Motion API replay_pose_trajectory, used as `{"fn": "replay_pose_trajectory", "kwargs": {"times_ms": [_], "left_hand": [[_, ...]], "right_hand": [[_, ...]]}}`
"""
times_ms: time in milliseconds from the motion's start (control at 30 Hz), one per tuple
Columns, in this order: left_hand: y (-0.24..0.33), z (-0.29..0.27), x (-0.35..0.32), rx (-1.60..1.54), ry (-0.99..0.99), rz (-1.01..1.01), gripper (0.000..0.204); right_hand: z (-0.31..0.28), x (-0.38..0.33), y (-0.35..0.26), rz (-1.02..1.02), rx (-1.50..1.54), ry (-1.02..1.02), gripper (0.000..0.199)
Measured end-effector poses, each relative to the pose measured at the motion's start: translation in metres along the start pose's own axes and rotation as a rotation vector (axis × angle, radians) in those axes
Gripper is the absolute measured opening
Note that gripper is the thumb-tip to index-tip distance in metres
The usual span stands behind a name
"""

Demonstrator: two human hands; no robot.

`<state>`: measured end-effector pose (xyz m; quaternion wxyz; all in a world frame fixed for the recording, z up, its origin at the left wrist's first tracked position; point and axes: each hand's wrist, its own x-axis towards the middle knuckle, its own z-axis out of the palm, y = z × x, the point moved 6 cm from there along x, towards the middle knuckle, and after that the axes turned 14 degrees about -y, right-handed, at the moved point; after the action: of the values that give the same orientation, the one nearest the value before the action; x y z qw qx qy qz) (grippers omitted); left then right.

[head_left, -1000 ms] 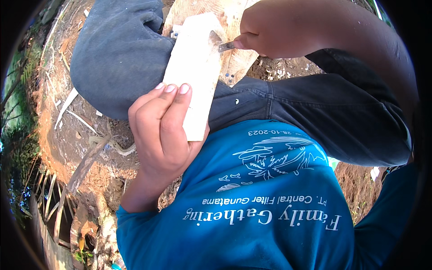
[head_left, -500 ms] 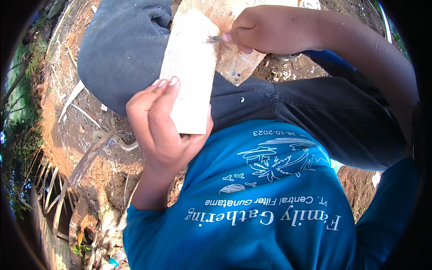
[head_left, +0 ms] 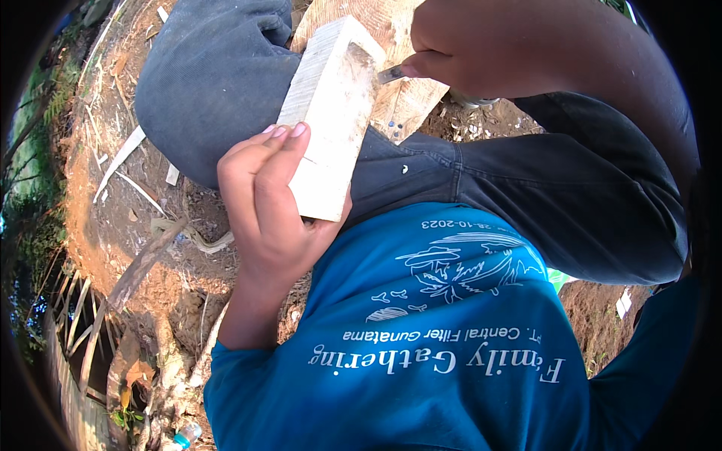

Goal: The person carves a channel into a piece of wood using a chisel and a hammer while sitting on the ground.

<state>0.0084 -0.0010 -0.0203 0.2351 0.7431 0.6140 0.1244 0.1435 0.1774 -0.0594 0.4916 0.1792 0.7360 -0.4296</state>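
My left hand (head_left: pixel 267 199) grips the near end of a pale rectangular wooden block (head_left: pixel 331 113), which slants up and away over my lap. My right hand (head_left: pixel 466 45) is closed on a small metal blade (head_left: pixel 391 74) whose tip touches the block's right edge near its far end. The handle of the blade is hidden inside my fist. Beneath the block lie my dark trouser legs (head_left: pixel 218 75), and a flat wooden board (head_left: pixel 402 98) rests behind it.
Bare reddish earth (head_left: pixel 113 195) with wood shavings and thin sticks spreads to the left. A bamboo fence (head_left: pixel 71 346) runs along the lower left. My blue printed shirt (head_left: pixel 421 338) fills the lower middle.
The block has tilted more to the right and risen in view, with my left hand shifting along with it. My right hand has kept the blade at the block's right edge.
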Motion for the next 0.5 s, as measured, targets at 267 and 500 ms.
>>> {"fn": "replay_pose_trajectory", "kwargs": {"times_ms": [267,500], "left_hand": [[0.0,0.002,0.0,0.074,-0.047,0.094,0.065],[-0.002,0.002,0.001,0.063,-0.036,0.098,0.064]], "right_hand": [[-0.002,0.013,0.001,0.002,0.013,-0.089,0.053],[0.002,0.018,0.0,-0.004,0.032,-0.117,0.053]]}}
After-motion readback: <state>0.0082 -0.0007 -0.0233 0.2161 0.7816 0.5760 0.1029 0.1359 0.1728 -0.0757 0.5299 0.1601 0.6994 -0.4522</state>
